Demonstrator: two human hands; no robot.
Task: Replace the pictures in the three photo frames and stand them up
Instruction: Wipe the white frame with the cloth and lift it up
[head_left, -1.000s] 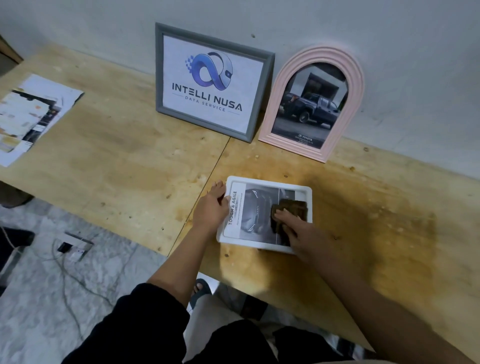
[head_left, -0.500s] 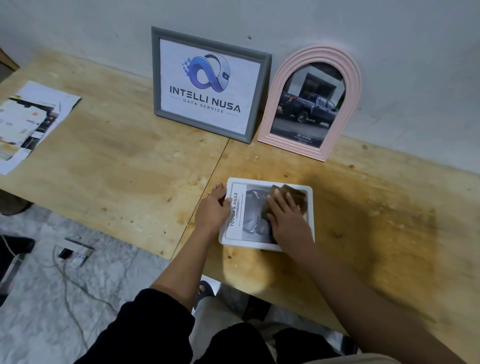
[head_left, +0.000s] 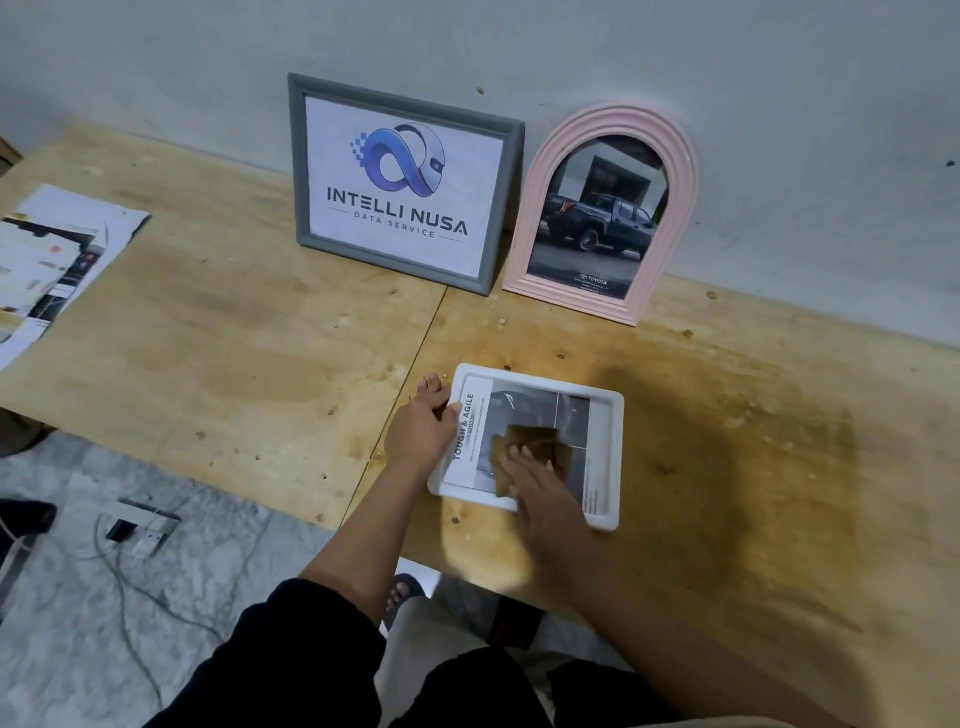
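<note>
The grey frame (head_left: 297, 166) holds a sheet reading "INTELLI NUSA" with "DATA SERVICE" beneath. The pink frame (head_left: 683, 176) shows "TOYOTA" under a truck. The white frame (head_left: 613, 457) shows "TOUGH & AGILE" sideways; its smaller print is unreadable.

Open tabletop (head_left: 234, 338) lies left and right of my white frame (head_left: 616, 447). Upper centre, the grey frame (head_left: 400, 182) and pink arched frame (head_left: 602, 218) stand against the wall. Papers (head_left: 52, 260) occupy the far left.

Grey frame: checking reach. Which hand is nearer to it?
Left. The left hand grips the left edge of the white frame, below the grey frame; the right hand lies farther right and lower.
</note>
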